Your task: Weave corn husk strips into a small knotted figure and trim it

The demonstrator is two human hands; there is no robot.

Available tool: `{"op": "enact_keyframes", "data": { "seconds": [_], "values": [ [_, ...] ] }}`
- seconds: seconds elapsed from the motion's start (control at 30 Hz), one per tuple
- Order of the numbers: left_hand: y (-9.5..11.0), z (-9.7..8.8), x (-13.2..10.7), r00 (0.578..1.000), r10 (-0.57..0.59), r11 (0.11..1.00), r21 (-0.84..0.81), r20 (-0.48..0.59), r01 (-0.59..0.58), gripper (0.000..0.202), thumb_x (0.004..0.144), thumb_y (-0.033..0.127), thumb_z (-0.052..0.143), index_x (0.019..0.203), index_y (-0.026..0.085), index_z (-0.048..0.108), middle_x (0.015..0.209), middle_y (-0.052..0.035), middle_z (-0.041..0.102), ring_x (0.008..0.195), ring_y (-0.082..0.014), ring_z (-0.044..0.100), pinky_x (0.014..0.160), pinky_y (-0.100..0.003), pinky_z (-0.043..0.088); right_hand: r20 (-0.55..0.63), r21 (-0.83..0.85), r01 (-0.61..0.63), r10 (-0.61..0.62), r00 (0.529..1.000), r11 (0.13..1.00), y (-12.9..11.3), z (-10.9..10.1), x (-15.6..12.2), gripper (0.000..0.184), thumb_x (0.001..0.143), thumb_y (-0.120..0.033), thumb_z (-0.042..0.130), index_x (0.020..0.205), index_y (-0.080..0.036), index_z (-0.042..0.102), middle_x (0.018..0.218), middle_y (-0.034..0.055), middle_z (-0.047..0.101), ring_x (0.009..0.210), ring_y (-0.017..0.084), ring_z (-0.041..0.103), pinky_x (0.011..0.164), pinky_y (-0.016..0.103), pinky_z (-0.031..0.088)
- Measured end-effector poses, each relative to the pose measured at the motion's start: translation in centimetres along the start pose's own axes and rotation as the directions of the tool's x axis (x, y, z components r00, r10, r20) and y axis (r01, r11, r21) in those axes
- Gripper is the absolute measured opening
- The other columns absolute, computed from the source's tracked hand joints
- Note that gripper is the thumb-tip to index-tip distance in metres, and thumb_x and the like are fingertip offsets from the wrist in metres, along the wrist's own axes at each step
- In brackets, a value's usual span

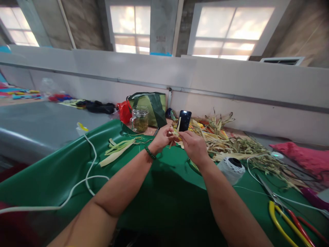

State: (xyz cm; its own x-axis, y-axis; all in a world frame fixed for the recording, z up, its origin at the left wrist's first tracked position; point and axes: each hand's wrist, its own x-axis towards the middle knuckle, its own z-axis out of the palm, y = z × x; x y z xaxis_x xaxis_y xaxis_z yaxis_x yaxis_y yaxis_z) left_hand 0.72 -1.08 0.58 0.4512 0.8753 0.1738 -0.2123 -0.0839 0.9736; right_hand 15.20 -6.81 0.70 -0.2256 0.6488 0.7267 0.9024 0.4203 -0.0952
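Observation:
My left hand (163,139) and my right hand (194,145) meet above the green cloth (159,185), both pinched on a small bundle of pale husk strips (177,132) held between them. One strip sticks upward in front of a dark phone (185,120) that stands propped behind. A green bead bracelet (150,153) sits on my left wrist. More pale husk strips (119,149) lie on the cloth to the left of my hands.
A pile of dried husks and stalks (231,144) spreads to the right. A spool of white thread (231,168) stands near my right forearm. Scissors and yellow-handled pliers (285,216) lie at right. A glass jar (139,120), a green bag (151,106) and a white cable (87,171) are at left.

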Motion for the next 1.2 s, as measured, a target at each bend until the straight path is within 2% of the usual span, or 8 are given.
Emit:
{"op": "enact_keyframes", "data": {
  "seconds": [0.23,0.37,0.47,0.6,0.8,0.97,1.1,1.2],
  "values": [
    [0.21,0.17,-0.06,0.998,-0.069,0.996,-0.050,0.001,0.069,0.031,0.061,0.012,0.076,0.071,0.015,0.047,0.057,0.0031,0.063,0.052,-0.0086,0.060,0.051,-0.018,0.046,0.046,-0.028,-0.023,0.024,0.999,0.999,0.30,0.09,0.02,0.031,0.096,-0.032,0.044,0.085,-0.021,0.071,0.084,0.0064,0.067,0.073,0.017,0.063,0.065,0.026,0.043],
    [0.13,-0.05,-0.01,0.996,-0.089,0.995,-0.047,-0.004,0.088,0.030,0.065,0.012,0.075,0.071,0.015,0.045,0.060,0.0009,0.065,0.052,-0.0100,0.062,0.053,-0.019,0.046,-0.010,0.003,-0.033,0.033,0.999,0.999,0.34,0.40,-0.05,0.029,0.094,-0.023,0.042,0.102,-0.020,0.070,0.091,0.0086,0.069,0.079,0.019,0.064,0.070,0.028,0.046],
    [0.00,-0.20,0.10,0.997,-0.082,0.996,-0.042,-0.005,0.082,0.031,0.066,0.014,0.075,0.073,0.016,0.045,0.062,-0.0003,0.066,0.052,-0.0102,0.062,0.052,-0.019,0.045,0.006,0.034,-0.014,0.014,1.000,0.999,0.38,0.42,0.03,0.032,0.093,-0.019,0.041,0.112,-0.020,0.068,0.092,0.0091,0.069,0.082,0.020,0.064,0.072,0.029,0.047],
    [-0.07,-0.12,0.19,0.998,-0.064,0.998,-0.023,0.002,0.064,0.032,0.064,0.013,0.074,0.072,0.017,0.043,0.057,0.0028,0.063,0.050,-0.0107,0.061,0.051,-0.019,0.045,0.092,0.017,0.004,-0.006,0.996,1.000,0.50,0.35,0.18,0.028,0.094,-0.024,0.044,0.102,-0.021,0.071,0.086,0.0077,0.069,0.078,0.020,0.064,0.069,0.029,0.047],
    [0.12,0.17,0.02,0.997,-0.071,0.997,-0.007,0.010,0.072,0.030,0.065,0.010,0.070,0.073,0.017,0.042,0.058,0.0030,0.064,0.050,-0.0099,0.061,0.051,-0.018,0.045,0.018,0.041,-0.036,0.036,0.999,0.998,0.58,0.50,0.09,0.023,0.090,-0.021,0.049,0.099,-0.022,0.071,0.091,0.0067,0.072,0.079,0.019,0.066,0.070,0.028,0.047],
    [0.18,0.14,-0.09,1.000,-0.029,1.000,0.000,0.001,0.029,0.027,0.065,0.007,0.067,0.070,0.017,0.043,0.053,0.0067,0.057,0.045,-0.0076,0.057,0.048,-0.017,0.044,0.075,0.013,0.031,-0.032,0.997,0.999,0.42,0.20,0.13,0.024,0.089,-0.019,0.050,0.101,-0.021,0.071,0.090,0.0079,0.068,0.079,0.019,0.063,0.071,0.029,0.048],
    [0.04,0.14,-0.02,0.999,-0.034,0.999,0.000,0.004,0.034,0.026,0.064,0.006,0.068,0.072,0.016,0.044,0.059,0.0032,0.062,0.056,-0.0104,0.063,0.052,-0.018,0.047,0.147,-0.076,0.105,-0.093,0.985,0.992,0.58,-0.06,0.27,0.027,0.090,-0.015,0.047,0.102,-0.019,0.071,0.087,0.0099,0.064,0.078,0.019,0.059,0.069,0.029,0.045],
    [-0.07,0.19,0.04,0.999,-0.037,0.999,0.003,0.017,0.037,0.027,0.064,0.007,0.069,0.073,0.016,0.045,0.060,0.0027,0.063,0.059,-0.0118,0.065,0.053,-0.019,0.048,0.128,-0.134,0.091,-0.074,0.989,0.987,0.73,-0.05,0.31,0.026,0.092,-0.016,0.047,0.104,-0.019,0.069,0.084,0.0089,0.064,0.077,0.020,0.059,0.068,0.028,0.043]
  ]
}}
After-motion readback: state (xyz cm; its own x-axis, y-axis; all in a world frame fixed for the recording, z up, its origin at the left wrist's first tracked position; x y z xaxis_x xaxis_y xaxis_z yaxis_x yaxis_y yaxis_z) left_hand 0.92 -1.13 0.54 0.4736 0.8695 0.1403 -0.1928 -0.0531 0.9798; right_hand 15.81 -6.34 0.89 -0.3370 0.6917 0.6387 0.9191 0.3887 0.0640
